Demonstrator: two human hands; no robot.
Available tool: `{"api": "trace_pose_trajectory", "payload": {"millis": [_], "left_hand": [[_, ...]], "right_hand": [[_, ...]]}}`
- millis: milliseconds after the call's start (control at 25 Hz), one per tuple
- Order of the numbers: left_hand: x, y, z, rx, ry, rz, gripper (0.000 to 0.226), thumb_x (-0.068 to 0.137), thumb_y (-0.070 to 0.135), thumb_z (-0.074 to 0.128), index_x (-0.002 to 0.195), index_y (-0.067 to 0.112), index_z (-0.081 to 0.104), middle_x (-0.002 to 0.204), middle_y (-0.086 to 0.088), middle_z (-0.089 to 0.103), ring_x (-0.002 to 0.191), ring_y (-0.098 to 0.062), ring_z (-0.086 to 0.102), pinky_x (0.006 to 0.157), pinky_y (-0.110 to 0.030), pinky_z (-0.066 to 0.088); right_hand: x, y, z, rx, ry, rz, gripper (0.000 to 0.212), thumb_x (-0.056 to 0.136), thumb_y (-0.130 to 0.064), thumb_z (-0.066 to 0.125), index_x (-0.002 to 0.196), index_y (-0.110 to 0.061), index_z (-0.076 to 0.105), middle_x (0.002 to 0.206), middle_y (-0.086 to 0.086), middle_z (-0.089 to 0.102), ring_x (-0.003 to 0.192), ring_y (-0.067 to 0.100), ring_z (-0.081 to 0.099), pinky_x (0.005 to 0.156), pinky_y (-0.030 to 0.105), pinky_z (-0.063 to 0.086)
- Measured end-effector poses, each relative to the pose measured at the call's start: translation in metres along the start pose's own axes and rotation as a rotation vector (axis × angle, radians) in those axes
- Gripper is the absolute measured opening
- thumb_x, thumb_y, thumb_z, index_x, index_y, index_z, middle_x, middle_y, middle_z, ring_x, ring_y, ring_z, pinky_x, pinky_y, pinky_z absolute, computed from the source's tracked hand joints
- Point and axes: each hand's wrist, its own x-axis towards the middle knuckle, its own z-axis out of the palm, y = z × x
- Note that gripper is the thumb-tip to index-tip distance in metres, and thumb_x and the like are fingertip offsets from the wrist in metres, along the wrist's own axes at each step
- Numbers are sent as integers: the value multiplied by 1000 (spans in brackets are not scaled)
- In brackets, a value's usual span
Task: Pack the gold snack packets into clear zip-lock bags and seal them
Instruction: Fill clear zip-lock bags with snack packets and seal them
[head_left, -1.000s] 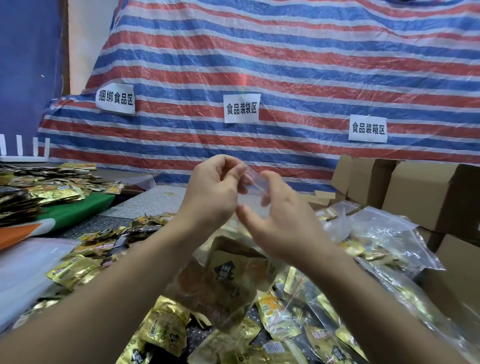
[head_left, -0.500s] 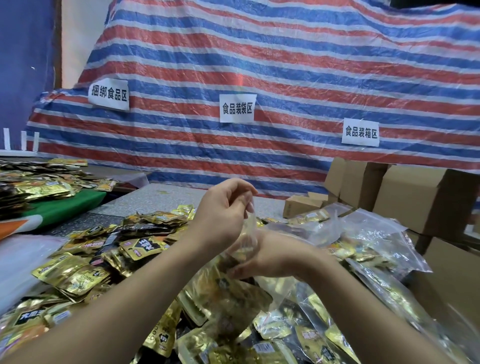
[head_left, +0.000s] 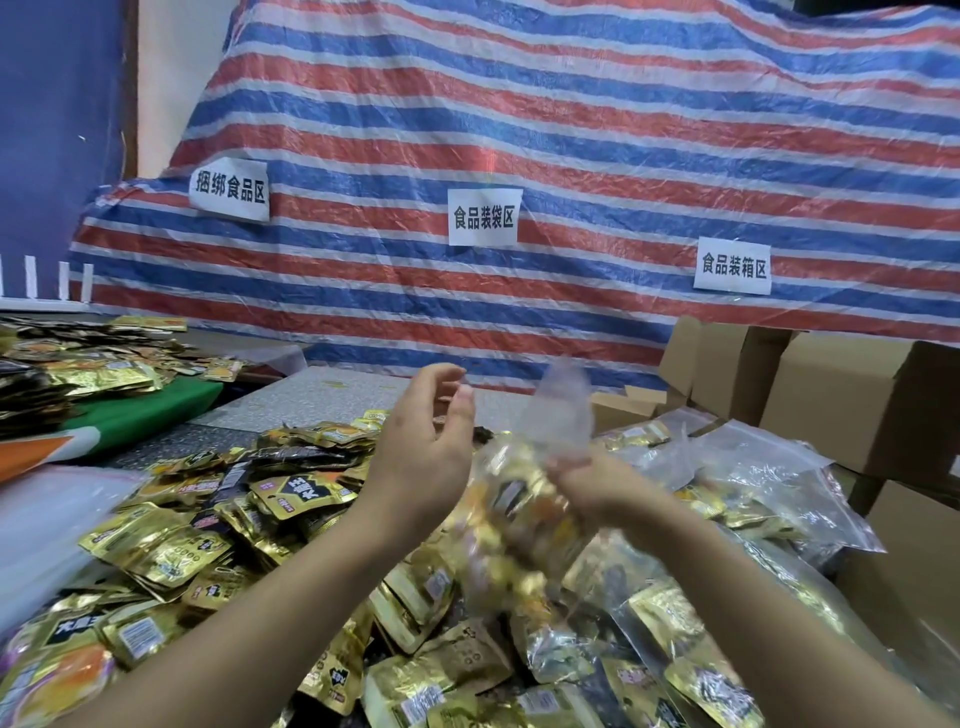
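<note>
Now right hand (head_left: 597, 486) grips filled zip-lock bag (head_left: 524, 514); left hand (head_left: 426, 447) beside it.

A striped tarp (head_left: 571, 130) bearing three paper signs (head_left: 483, 216) backs cardboard boxes (head_left: 852, 400).

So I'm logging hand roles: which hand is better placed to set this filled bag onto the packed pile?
The right hand. It already grips the filled zip-lock bag at its neck, and the packed bags lie on its side. The left hand is open, holding nothing.
</note>
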Motion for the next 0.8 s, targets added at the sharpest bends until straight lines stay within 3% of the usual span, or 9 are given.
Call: {"api": "trace_pose_trajectory", "payload": {"millis": [80, 160, 200, 280, 360, 480, 600, 680, 800], "left_hand": [[-8, -14, -6, 14, -12, -56, 14, 103, 33, 44, 116, 32, 50, 108, 12, 59, 99, -2, 57, 77, -19, 48], [-18, -29, -10, 44, -47, -122, 13, 103, 32, 44, 114, 32, 51, 108, 10, 60, 98, -1, 57, 73, -16, 45], [-22, -36, -11, 61, -67, -154, 13, 103, 31, 44, 113, 32, 53, 108, 10, 61, 98, -2, 58, 72, -16, 46], [-31, -46, -11, 98, -100, -200, 15, 102, 30, 46, 114, 33, 55, 107, 12, 61, 97, -5, 60, 73, -20, 50], [-37, -53, -11, 128, -128, -229, 13, 102, 29, 48, 111, 36, 54, 106, 15, 61, 95, -3, 61, 75, -21, 51], [-42, -64, -11, 116, -166, -281, 13, 102, 30, 48, 109, 37, 56, 104, 15, 63, 93, -4, 63, 75, -20, 50], [-44, -71, -9, 161, -221, -319, 13, 101, 33, 47, 99, 41, 57, 96, 15, 64, 87, -1, 63, 66, -14, 44], [-46, -75, -8, 225, -293, -327, 14, 101, 34, 47, 96, 39, 59, 92, 14, 65, 83, -1, 62, 64, -14, 44], [-55, -73, -6, 412, -461, -243, 13, 101, 39, 47, 102, 36, 59, 97, 19, 62, 86, 3, 58, 74, -16, 48]], "right_hand": [[13, -2, -37, 168, 244, -32, 17, 95, -3, 54, 84, -6, 68, 64, -5, 68, 57, 11, 61, 43, 15, 45], [35, 0, -77, 154, 542, -135, 15, 91, 3, 56, 84, -1, 68, 71, 7, 71, 68, 27, 65, 52, 29, 51], [46, 6, -93, -45, 708, -185, 14, 92, 3, 52, 89, 2, 66, 81, 17, 70, 71, 35, 61, 56, 38, 49], [65, 27, -112, -549, 926, -263, 17, 93, -1, 47, 97, -3, 63, 89, 23, 66, 69, 36, 55, 58, 37, 38], [76, 56, -112, -938, 779, -222, 28, 92, -5, 48, 115, -12, 63, 97, 14, 65, 77, 34, 61, 62, 36, 41], [82, 104, -80, -1214, 212, 47, 30, 96, -35, 47, 121, -27, 61, 120, 0, 61, 110, 22, 60, 93, 39, 47], [87, 110, -69, -1139, 141, 71, 51, 95, -67, 29, 121, -35, 59, 131, -2, 58, 120, 21, 55, 104, 47, 38], [89, 107, -71, -1128, 116, 57, 63, 89, -79, 22, 111, -35, 61, 126, -2, 62, 115, 20, 58, 101, 46, 41], [86, 104, -74, -1106, 118, -2, 76, 80, -89, 14, 101, -34, 61, 116, -3, 66, 108, 18, 60, 92, 41, 41]]}}
